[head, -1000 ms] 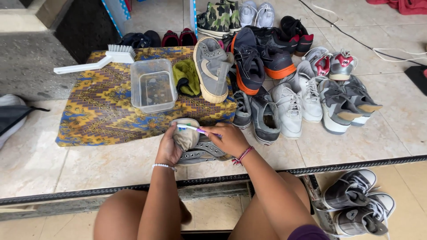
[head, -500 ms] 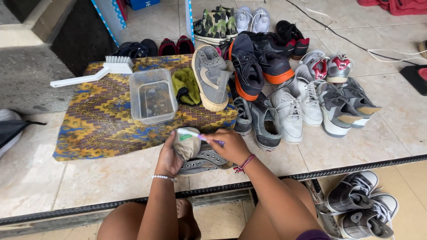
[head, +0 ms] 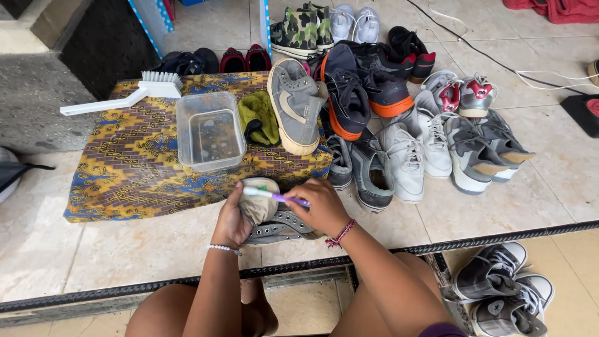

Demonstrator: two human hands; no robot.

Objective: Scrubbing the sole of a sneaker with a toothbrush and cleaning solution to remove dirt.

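My left hand [head: 232, 219] grips a grey high-top sneaker [head: 274, 226] by its toe end, holding it on the tiled ledge just in front of me. My right hand [head: 319, 206] holds a toothbrush [head: 274, 196] with a white and purple handle, its head laid across the sneaker's pale toe cap. The shoe lies on its side with laces showing. A bead bracelet is on my left wrist, a red cord on my right.
A patterned cloth [head: 125, 168] holds a clear plastic tub [head: 209, 131] of murky water, a white scrub brush [head: 134, 90], a green rag [head: 257, 115] and a grey sneaker [head: 293, 106]. Several shoes crowd the right [head: 430, 131]. More sneakers sit below right [head: 505, 296].
The view has shifted slightly closer. My hands stay on the sneaker, and the toothbrush has moved a little across the toe cap.
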